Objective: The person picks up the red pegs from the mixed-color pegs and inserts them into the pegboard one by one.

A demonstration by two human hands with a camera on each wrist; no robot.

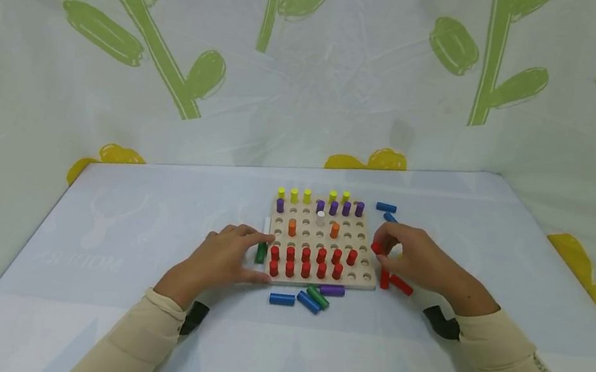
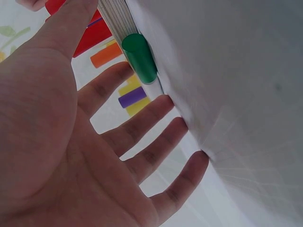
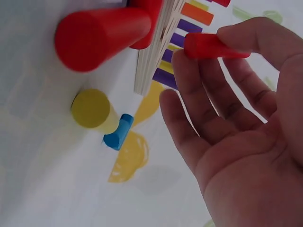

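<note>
A wooden pegboard (image 1: pixel 359 285) lies on the table with two front rows of red pegs (image 1: pixel 305 269). Farther back stand orange pegs (image 1: pixel 292 228), a white peg (image 1: pixel 320 219), purple pegs (image 1: pixel 346 209) and yellow pegs (image 1: pixel 294 196). My left hand (image 1: pixel 219 256) rests at the board's left side, thumb at the front corner, fingers spread and fairly straight. Close by its fingers is a green peg (image 2: pixel 140 59). Off the board's right edge, my right hand (image 1: pixel 415 257) pinches a red peg (image 3: pixel 213 46) between thumb and fingertips, the other fingers loosely bent.
Loose red pegs (image 1: pixel 402 285) and a yellow peg (image 3: pixel 90 108) are near the right hand. In front of the board lie blue pegs (image 1: pixel 282 299), a green peg (image 1: pixel 318 297) and a purple peg (image 1: pixel 332 290). More blue pegs (image 1: pixel 386 207) lie back right. A leaf-patterned wall (image 1: pixel 348 90) stands behind.
</note>
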